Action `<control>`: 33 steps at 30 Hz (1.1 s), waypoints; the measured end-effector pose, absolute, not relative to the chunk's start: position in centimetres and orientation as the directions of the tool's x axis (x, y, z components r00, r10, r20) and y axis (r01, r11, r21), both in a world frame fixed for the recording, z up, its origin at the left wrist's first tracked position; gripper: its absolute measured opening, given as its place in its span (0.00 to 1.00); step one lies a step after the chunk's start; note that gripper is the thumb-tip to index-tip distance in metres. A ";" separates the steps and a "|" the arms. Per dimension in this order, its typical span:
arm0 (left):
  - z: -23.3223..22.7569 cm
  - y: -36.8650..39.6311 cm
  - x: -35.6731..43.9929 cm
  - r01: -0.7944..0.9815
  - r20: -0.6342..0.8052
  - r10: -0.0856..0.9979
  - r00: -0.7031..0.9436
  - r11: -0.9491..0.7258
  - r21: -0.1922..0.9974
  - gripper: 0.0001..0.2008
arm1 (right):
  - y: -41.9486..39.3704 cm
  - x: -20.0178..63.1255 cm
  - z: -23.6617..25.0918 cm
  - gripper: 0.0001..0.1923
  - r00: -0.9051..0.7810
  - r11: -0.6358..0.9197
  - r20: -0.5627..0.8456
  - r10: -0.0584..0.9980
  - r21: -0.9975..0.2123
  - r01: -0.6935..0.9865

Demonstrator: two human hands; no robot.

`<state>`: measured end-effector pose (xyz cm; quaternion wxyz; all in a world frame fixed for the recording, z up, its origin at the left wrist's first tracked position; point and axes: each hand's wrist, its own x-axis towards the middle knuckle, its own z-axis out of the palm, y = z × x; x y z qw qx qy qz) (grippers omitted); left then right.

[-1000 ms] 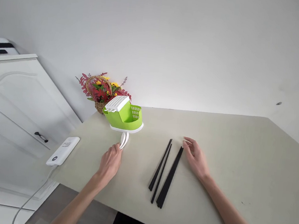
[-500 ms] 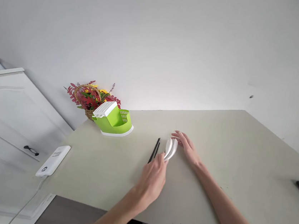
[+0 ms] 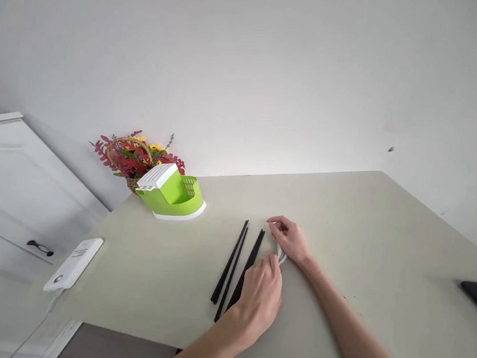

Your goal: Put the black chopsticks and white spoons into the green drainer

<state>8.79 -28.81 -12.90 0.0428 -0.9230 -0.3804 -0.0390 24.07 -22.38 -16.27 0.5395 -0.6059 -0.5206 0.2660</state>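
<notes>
Both hands met over white spoons point(image 3: 282, 256): left hand point(image 3: 260, 294) and right hand point(image 3: 293, 241) pinched them, black chopsticks point(image 3: 237, 265) just left.

Both forearms bare, no sleeves; left hand point(image 3: 261, 289), right hand point(image 3: 294, 241) without rings or gloves

Black chopsticks point(image 3: 235, 262) block leftward; table point(image 3: 386, 247) rightward lies open.
</notes>
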 end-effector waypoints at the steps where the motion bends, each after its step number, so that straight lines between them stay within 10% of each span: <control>1: -13.0 -28.9 8.8 0.696 0.112 0.688 0.717 -0.716 -0.058 0.12 | -22.4 24.0 -16.2 0.16 0.311 0.127 0.244 0.919 -0.927 0.353; 10: -13.3 -29.9 8.3 0.668 0.226 0.635 0.739 -0.735 -0.121 0.13 | -22.5 24.0 -16.4 0.16 0.293 0.135 0.254 0.922 -0.919 0.371; 25: -14.4 -30.1 6.3 0.657 0.324 0.656 0.682 -0.744 0.124 0.29 | -22.1 25.0 -17.5 0.15 0.317 0.130 0.218 0.923 -0.953 0.275; 33: -7.1 -20.2 0.6 0.732 0.613 0.594 0.521 -0.681 0.038 0.27 | -22.3 25.8 -17.2 0.15 0.362 0.103 0.176 0.915 -0.972 0.211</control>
